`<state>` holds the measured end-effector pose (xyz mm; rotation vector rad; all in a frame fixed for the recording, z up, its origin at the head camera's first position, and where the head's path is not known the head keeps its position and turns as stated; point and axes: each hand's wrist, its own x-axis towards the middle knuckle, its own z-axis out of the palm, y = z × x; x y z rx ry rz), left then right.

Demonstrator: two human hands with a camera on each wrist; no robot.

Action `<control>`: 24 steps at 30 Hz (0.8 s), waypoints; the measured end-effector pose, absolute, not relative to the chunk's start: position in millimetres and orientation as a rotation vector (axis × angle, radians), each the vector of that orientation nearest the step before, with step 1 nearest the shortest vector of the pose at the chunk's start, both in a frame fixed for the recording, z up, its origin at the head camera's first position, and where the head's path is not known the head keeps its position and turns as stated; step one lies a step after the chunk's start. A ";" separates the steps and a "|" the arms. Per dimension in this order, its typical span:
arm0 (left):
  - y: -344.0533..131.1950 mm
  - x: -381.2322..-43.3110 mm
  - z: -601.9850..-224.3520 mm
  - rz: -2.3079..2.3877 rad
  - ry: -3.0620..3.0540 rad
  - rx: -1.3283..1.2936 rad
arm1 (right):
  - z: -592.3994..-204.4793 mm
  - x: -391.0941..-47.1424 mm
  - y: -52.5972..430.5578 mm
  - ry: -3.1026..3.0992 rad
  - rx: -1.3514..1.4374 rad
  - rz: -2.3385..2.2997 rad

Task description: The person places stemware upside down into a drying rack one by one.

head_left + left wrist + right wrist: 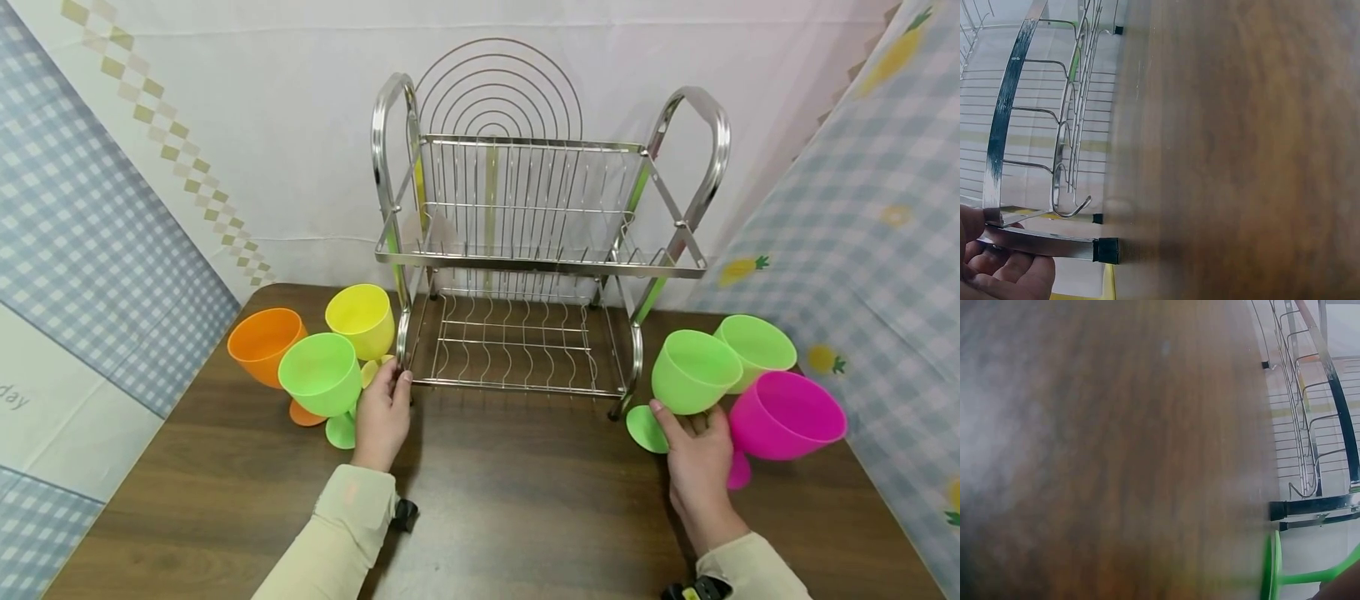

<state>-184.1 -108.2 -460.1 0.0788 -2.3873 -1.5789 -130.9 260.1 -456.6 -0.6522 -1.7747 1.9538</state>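
A two-tier metal dish rack (540, 267) stands at the back of the table. My left hand (382, 421) grips its front left leg (1047, 242), thumb on one side and curled fingers on the other. Around a light green goblet (690, 375) at the right, my right hand (701, 462) closes just under the bowl; part of the stem is hidden. The goblet's round foot (1270, 565) appears near the table surface. A magenta goblet (787, 417) stands beside the right hand, and another green goblet (757, 354) is behind.
Left of the rack stand an orange goblet (266, 350), a green goblet (321, 379) and a yellow goblet (362, 321). Patterned cloth (847, 250) hangs around the wooden table (525, 500). Concentric wire rings (498, 62) rise behind the rack.
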 end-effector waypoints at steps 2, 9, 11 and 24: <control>-108.1 -183.8 -459.5 -1.578 -2.386 0.077 | -457.0 -130.2 260.3 -1.754 -0.644 1.961; -107.9 -183.3 -459.9 -1.568 -2.387 0.073 | -456.6 -126.3 258.5 -1.719 -0.619 1.970; -107.9 -183.1 -459.5 -1.563 -2.391 0.076 | -456.2 -124.4 257.8 -1.725 -0.614 1.967; -108.4 -182.1 -458.1 -1.538 -2.399 0.086 | -449.2 -102.3 254.2 -1.897 -0.540 1.840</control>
